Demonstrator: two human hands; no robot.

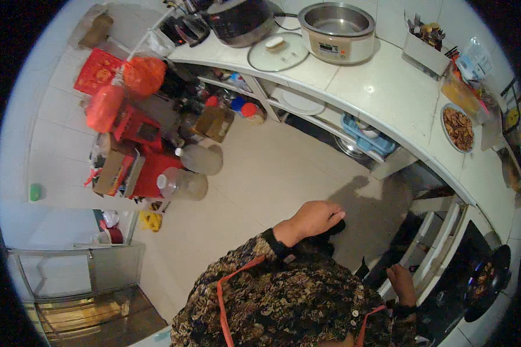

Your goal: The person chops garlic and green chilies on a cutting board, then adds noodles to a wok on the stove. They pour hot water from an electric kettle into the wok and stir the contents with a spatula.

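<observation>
My left hand (314, 219) is bent in front of my body above the tiled floor, its fingers curled; whether anything lies inside them cannot be told. Low at the right, my right hand (400, 277) is near the cooktop's edge, small and partly turned away, its grip unclear. To the right of it a black wok (499, 277) with browned food inside stands on the black cooktop (445, 282). An oval plate of browned, sliced food (459, 129) rests on the white counter farther up. Both wrists carry dark cuffs or bands.
Along the counter (356, 86) stand an electric pot (336, 37), a glass lid (278, 54), a dark cooker (243, 24) and a utensil holder (427, 50). Large plastic jugs (186, 184), a cardboard box (214, 122) and red bags (104, 108) crowd the left side. Shelves below hold a blue basket (367, 136).
</observation>
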